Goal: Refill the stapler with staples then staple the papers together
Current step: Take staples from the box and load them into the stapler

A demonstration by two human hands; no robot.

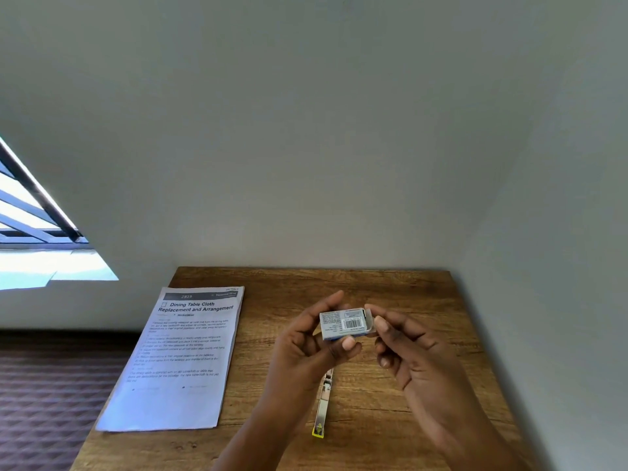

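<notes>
1. Nearest the camera lies one stapler [323, 407] on the wooden bench [390, 287]. It is flat on the surface, its long axis running toward and away from the person, with a yellow-tipped end [318, 430] nearest the viewer. Its far end is hidden under the left hand, so whether the magazine is open cannot be told.
2. Above it, the two hands are raised off the bench and close together, both on one small staple box [345, 323]. The left hand [306, 348] grips the box body, thumb beneath and fingers curled over the top. The right hand [407, 345] pinches the box's right end, where a flap or inner tray [368, 319] appears to be partly out.
3. The relation that matters: the stapler lies directly below and slightly nearer than the box, closer to the left hand. My judgement is that a strip of staples must be drawn out of the right end of the box, then carried down and turned to match the stapler's long axis.
4. No loose staples are visible.
5. Farther left, well apart from the hands, one stack of papers [183, 358] lies flat with printed text up; the number of sheets cannot be told. It overhangs the bench's left edge and is not yet stapled, as far as can be seen.
</notes>
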